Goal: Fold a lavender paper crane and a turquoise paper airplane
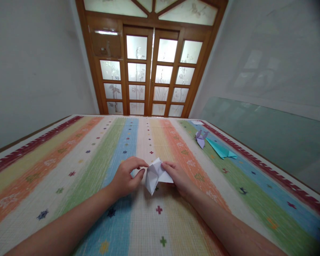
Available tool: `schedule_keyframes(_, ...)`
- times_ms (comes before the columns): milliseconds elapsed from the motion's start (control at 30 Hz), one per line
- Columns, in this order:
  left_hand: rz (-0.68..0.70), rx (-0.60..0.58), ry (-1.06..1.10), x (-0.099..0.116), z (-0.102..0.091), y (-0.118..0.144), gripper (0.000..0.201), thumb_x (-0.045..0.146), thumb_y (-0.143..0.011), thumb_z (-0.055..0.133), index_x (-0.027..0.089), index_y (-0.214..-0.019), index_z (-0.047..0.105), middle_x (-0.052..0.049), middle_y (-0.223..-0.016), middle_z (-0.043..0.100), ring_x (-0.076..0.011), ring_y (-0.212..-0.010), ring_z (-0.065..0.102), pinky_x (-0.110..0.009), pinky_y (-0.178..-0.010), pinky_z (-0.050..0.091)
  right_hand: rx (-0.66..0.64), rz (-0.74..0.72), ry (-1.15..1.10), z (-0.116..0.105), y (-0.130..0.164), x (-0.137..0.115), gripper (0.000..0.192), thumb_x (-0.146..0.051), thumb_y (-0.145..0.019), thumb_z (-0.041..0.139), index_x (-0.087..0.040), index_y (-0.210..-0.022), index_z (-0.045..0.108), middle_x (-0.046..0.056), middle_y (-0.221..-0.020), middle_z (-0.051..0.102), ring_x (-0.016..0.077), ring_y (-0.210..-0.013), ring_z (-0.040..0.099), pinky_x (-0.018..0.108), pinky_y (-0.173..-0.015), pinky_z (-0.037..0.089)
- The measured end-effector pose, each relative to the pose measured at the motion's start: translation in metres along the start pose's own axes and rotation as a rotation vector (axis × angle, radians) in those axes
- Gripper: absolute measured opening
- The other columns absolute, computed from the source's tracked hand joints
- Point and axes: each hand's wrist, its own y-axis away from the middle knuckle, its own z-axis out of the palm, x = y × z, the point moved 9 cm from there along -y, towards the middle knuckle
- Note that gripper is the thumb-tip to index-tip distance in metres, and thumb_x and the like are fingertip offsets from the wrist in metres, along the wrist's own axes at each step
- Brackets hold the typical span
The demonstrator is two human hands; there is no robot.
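Note:
A folded piece of white paper [154, 175], origami-like with several creases and a pointed lower tip, is held just over the table at the centre. My right hand [177, 176] grips its right side, thumb on top and the other fingers mostly hidden beneath. At the paper's left edge, my left hand [128, 176] curls its thumb and index finger into a pinch. The index fingertip touches the upper left edge, while the thumb tip is close beside it. Whether the thumb presses on the paper is hard to see.
A striped, patterned tablecloth [96, 177] covers the table. Toward the right back lie a purple origami figure [200, 138] and a teal folded paper [220, 148]. A glass panel [256, 124] leans along the right wall. Wooden doors [152, 71] stand beyond the far edge.

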Motion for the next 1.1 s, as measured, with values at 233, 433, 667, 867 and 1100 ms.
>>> schedule_keyframes(233, 0.092, -0.196, -0.046, 0.017, 0.018, 0.005, 0.020, 0.018, -0.082, 0.062, 0.022, -0.100, 0.070, -0.009, -0.104, 0.066, -0.0231, -0.098, 0.062, -0.039, -0.087, 0.051, -0.014, 0.025, -0.029, 0.001, 0.000, 0.003, 0.030, -0.047, -0.081, 0.067, -0.018, -0.082, 0.067, 0.000, -0.068, 0.062, 0.0125, -0.053, 0.050, 0.024, -0.049, 0.031)
schedule_keyframes(433, 0.025, -0.092, -0.034, 0.001, 0.012, 0.002, 0.013, 0.016, -0.090, 0.056, 0.020, -0.092, 0.068, -0.007, -0.092, 0.065, -0.0191, -0.087, 0.062, -0.031, -0.074, 0.052, -0.045, 0.052, -0.168, 0.001, -0.004, 0.006, 0.045, -0.060, -0.088, 0.055, -0.016, -0.083, 0.066, -0.001, -0.058, 0.052, 0.0105, -0.044, 0.040, 0.023, -0.038, 0.023)
schedule_keyframes(667, -0.305, 0.259, 0.157, -0.052, -0.017, 0.006, 0.015, 0.030, -0.094, 0.059, 0.018, -0.095, 0.069, -0.004, -0.084, 0.067, -0.0146, -0.069, 0.063, -0.024, -0.058, 0.054, -0.172, 0.053, -0.221, 0.015, 0.005, -0.006, 0.032, -0.043, -0.083, 0.059, -0.016, -0.098, 0.067, 0.006, -0.082, 0.065, 0.0136, -0.062, 0.059, 0.020, -0.042, 0.036)
schedule_keyframes(867, -0.340, 0.272, 0.166, -0.061, -0.016, 0.009, 0.021, 0.036, -0.095, 0.059, 0.017, -0.097, 0.068, -0.004, -0.085, 0.066, -0.0140, -0.067, 0.063, -0.023, -0.055, 0.055, -0.133, 0.030, -0.120, 0.011, 0.006, 0.000, 0.041, -0.058, -0.079, 0.071, -0.021, -0.079, 0.053, -0.005, -0.060, 0.053, 0.0076, -0.044, 0.044, 0.019, -0.037, 0.024)
schedule_keyframes(1100, -0.455, 0.300, 0.246, -0.078, -0.021, 0.012, 0.027, 0.040, -0.096, 0.055, 0.017, -0.084, 0.061, -0.003, -0.080, 0.062, -0.0146, -0.067, 0.063, -0.023, -0.053, 0.055, -0.082, -0.039, -0.138, 0.006, 0.005, -0.010, 0.040, -0.055, -0.080, 0.073, -0.021, -0.079, 0.054, -0.005, -0.061, 0.056, 0.0084, -0.047, 0.049, 0.019, -0.038, 0.026)
